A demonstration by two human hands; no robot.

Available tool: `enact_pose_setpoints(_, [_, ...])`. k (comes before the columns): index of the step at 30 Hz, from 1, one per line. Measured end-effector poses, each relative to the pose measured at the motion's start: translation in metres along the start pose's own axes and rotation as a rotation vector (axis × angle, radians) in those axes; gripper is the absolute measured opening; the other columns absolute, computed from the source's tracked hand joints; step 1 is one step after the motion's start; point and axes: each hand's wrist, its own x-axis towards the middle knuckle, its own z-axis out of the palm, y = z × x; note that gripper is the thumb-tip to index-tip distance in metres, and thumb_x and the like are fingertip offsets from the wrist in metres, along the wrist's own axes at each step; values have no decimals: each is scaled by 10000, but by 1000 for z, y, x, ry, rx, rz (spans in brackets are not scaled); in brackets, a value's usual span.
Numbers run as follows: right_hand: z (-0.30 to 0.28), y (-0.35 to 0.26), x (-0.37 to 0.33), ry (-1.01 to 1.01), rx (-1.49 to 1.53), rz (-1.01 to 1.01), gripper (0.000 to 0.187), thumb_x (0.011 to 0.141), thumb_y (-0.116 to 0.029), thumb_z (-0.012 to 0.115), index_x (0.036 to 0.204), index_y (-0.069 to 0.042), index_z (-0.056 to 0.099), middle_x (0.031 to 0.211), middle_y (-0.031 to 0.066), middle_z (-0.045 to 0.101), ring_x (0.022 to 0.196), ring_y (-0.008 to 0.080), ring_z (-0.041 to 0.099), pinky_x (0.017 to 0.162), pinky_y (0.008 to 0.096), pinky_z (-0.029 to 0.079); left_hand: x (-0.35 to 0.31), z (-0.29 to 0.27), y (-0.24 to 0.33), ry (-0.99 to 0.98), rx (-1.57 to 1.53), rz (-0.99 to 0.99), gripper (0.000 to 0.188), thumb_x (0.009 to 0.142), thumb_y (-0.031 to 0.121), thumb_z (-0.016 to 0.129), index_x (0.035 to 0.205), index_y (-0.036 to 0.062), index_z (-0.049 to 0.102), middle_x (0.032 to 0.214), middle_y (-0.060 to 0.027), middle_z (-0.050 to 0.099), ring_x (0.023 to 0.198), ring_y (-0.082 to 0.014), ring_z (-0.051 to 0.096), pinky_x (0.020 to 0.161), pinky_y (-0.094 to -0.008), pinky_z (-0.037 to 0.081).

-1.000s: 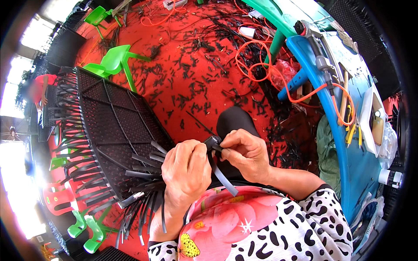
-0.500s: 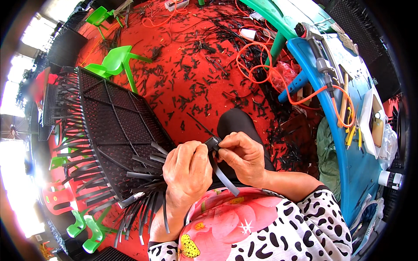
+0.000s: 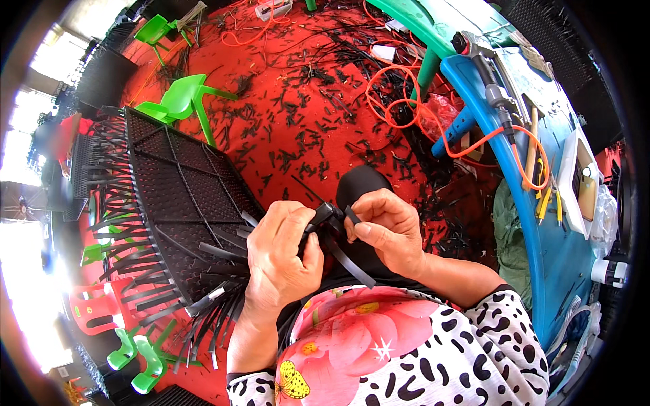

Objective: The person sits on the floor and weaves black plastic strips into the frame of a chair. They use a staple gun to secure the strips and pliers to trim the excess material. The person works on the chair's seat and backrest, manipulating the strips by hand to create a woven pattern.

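My left hand is closed round a dark, strip-wrapped piece above my lap. Its far side and where it joins the rest are hidden by my fingers. Between the thumb and fingers of my right hand, a flat black plastic strip is pinched close to that piece. Another strip end hangs below, between my hands. To the left leans a black woven panel with ribs across it and many loose strips sticking out along its edge, some bunched beside my left wrist.
Black offcuts lie scattered over the red floor. At right, a blue table bears a power tool, yellow-handled pliers and a white tray. An orange hose loops beside it. Green chairs stand at left.
My right hand has drawn slightly right, away from the wrapped piece, with a strip now showing in its pinch. My left hand has shifted a little left, its thumb now visible.
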Motion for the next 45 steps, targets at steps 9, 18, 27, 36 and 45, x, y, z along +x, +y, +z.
enact_pose_setpoints(9, [-17, -18, 22, -19, 51, 8, 271, 930, -180, 456, 1077, 20, 566, 946, 91, 615, 865, 138, 576, 752, 272, 456, -1, 5, 2, 54, 44, -14, 186, 640, -55, 632, 815, -3, 594, 793, -135, 585, 699, -283, 592, 641, -330, 469])
enact_pose_setpoints(18, [-43, 31, 17, -55, -97, 164, 179, 867, -51, 573, 1038, -24, 618, 932, 21, 611, 880, 77, 555, 773, 233, 450, 1, 4, 0, -3, -25, -150, 109, 678, -41, 623, 778, 0, 603, 752, -114, 590, 670, -261, 589, 632, -325, 468])
enact_pose_setpoints(27, [-47, 29, 6, -47, -316, 116, 193, 826, -94, 604, 992, 2, 626, 885, 71, 655, 849, 128, 605, 786, 281, 483, 2, 4, 1, -89, -82, -223, 77, 747, -66, 615, 815, -30, 615, 798, -31, 570, 711, -93, 543, 648, -209, 430])
enact_pose_setpoints(36, [-50, 19, 0, -99, -295, 123, 180, 891, -99, 553, 1022, 4, 622, 929, 36, 631, 884, 97, 568, 800, 255, 454, 4, -3, -2, -161, -205, -291, 83, 757, -68, 631, 838, -48, 627, 824, -55, 589, 760, -106, 536, 705, -214, 413])
enact_pose_setpoints(45, [-22, 20, 45, -246, -275, 91, 242, 828, -184, 603, 977, -1, 656, 906, 85, 674, 882, 154, 614, 812, 287, 465, 3, -11, -5, -148, -419, -449, 59, 723, -30, 647, 779, -34, 629, 816, -51, 600, 741, -108, 541, 688, -223, 419])
